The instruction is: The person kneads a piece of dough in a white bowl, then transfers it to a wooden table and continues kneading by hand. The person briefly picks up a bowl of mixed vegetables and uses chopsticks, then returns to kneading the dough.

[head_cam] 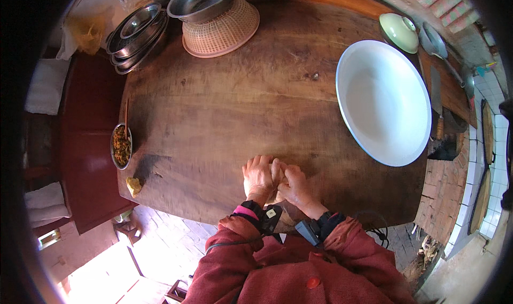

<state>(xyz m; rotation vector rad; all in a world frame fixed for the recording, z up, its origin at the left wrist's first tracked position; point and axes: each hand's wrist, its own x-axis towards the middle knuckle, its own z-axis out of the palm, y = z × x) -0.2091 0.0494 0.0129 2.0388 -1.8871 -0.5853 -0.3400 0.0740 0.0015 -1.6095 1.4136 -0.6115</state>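
My left hand and my right hand are pressed together near the front edge of a wooden table. Between and beneath them is a pale lump, apparently dough, mostly covered by my fingers and palms. The fingers of my left hand lie over it from the left, while those of my right hand curl around it from the other side. To the right of both hands stands a large white basin with a blue rim; nothing shows inside it.
At the left edge are a bowl of chopped filling with a stick in it and a yellowish chunk. Metal basins and an upturned plastic basket stand behind. A green bowl, ladle and cleaver lie right.
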